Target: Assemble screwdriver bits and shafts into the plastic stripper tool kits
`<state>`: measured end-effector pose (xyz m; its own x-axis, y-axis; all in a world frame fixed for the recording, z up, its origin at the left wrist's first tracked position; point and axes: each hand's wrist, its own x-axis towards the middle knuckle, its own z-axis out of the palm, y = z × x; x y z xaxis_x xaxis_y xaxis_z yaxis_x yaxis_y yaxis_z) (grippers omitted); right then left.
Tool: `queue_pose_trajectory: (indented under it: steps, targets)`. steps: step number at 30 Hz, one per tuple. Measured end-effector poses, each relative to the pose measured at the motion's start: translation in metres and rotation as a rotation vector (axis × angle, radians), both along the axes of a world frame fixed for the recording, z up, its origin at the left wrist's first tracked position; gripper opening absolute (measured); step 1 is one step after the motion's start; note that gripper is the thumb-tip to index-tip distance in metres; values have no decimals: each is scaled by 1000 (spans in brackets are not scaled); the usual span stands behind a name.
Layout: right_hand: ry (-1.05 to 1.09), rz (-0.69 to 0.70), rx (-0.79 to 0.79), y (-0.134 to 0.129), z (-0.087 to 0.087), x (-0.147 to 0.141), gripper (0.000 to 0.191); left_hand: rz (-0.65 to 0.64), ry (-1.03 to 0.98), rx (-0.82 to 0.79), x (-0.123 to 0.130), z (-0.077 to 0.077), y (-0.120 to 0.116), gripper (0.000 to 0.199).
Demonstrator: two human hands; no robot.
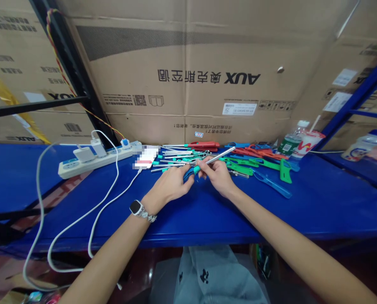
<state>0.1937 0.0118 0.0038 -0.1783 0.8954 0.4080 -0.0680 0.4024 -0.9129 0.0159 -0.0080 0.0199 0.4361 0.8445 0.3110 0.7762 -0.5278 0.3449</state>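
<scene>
My left hand (171, 183), with a watch on its wrist, is closed around the blue handle of a long-necked lighter (220, 155). My right hand (220, 177) pinches the same lighter near its green collar, where the handle meets the silver tube. The tube points up and to the right. Just behind my hands lies a pile of metal lighter tubes (176, 153) with green ends. To the right are loose handles: red handles (204, 145), green handles (264, 164) and a blue handle (272, 184). My fingers hide part of the joint.
A white power strip (96, 159) with chargers and trailing cables stands left on the blue shelf (214, 215). A phone (146, 156), partly blurred out, lies by the pile. Back right are a green-labelled bottle (290, 142) and a cup (305, 143). Large cardboard boxes (188, 50) wall the back.
</scene>
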Motion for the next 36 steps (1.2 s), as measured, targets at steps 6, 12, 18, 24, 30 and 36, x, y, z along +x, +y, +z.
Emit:
queue_pose_trajectory:
  steps: [6,12,18,24,30,36]
  targets:
    - [76,10,-85,3,-5,-4,41,-6,24,37,-1,-4,1,34]
    - [52,-38,-91,2,-6,-8,39,2,61,46,-3,-7,4,39]
    - [82,-21,25,-1,-4,-2,37,-4,36,37,-3,-5,3,38]
    - [37,-17,44,0,-4,-2,36,-13,85,61,-3,-3,4,34]
    - [15,-7,-9,2,-5,-8,43,-14,110,62,-2,-3,4,30]
    - [12,-92,-7,1,-5,-17,48,7,98,16,3,-2,3,24]
